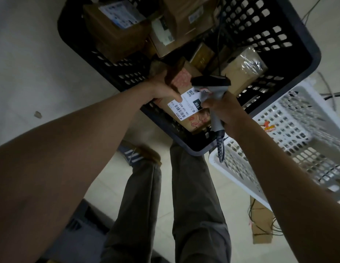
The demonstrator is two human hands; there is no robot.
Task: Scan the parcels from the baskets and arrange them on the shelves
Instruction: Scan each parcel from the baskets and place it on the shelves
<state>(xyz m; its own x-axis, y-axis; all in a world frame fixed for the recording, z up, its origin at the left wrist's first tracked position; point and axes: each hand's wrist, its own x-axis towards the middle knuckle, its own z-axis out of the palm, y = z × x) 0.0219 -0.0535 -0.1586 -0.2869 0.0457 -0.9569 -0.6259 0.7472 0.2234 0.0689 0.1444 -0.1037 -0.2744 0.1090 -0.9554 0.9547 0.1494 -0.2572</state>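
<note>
We're mid-scan: left hand point(161, 88) grips the brown cardboard parcel with the white label point(186, 109) over the dark plastic basket point(290, 59), right hand point(224, 109) wrapped around the grey handheld scanner point(212, 88). Next it probably goes to the shelves.

A single head-worn camera looked steeply down past both forearms, close over the dark basket point(305, 59) and a white basket point(241, 179) beside it, onto the floor point(32, 54); wide-angle, edges perhaps distorted.
</note>
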